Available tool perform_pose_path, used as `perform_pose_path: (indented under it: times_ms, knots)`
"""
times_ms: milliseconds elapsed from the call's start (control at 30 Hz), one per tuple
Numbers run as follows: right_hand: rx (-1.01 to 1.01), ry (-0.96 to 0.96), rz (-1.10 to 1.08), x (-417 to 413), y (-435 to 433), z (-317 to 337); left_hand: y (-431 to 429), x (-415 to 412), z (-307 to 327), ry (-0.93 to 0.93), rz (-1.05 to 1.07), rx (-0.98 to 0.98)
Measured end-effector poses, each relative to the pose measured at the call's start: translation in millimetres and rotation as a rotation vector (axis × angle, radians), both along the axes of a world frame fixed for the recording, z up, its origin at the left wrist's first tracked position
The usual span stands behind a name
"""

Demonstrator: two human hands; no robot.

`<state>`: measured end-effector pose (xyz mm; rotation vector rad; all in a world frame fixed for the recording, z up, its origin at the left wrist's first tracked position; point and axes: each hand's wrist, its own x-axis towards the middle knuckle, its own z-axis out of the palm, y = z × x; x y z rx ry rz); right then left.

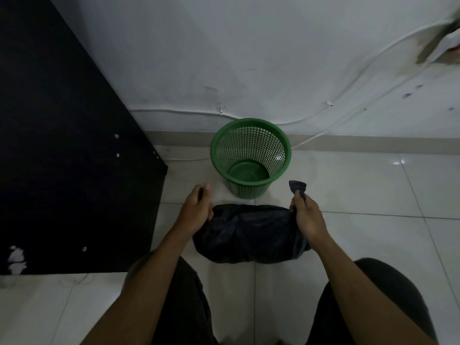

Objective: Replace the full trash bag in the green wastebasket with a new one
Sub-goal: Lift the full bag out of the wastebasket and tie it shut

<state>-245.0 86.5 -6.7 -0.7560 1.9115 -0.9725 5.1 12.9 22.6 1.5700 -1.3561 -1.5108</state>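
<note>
The green mesh wastebasket stands on the tiled floor close to the wall, with no bag inside it. In front of it lies the full black trash bag, bulging and flat on the floor between my knees. My left hand grips one corner of the bag's top at the left. My right hand grips the other corner at the right, and a dark end of plastic sticks up above its fingers. The two corners are pulled apart, and a knot shows at the middle of the bag.
A black furniture panel fills the left side. White cables run along the wall behind the basket. A white wall is at the back, and light floor tiles spread to the right.
</note>
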Motion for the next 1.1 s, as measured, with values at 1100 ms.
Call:
perform_pose_path:
  times_ms: [1100]
  knots:
    - [-0.151,-0.559,0.517,43.0,28.3,24.9,34.0,-24.9,-16.0,-0.007,-0.585,0.283]
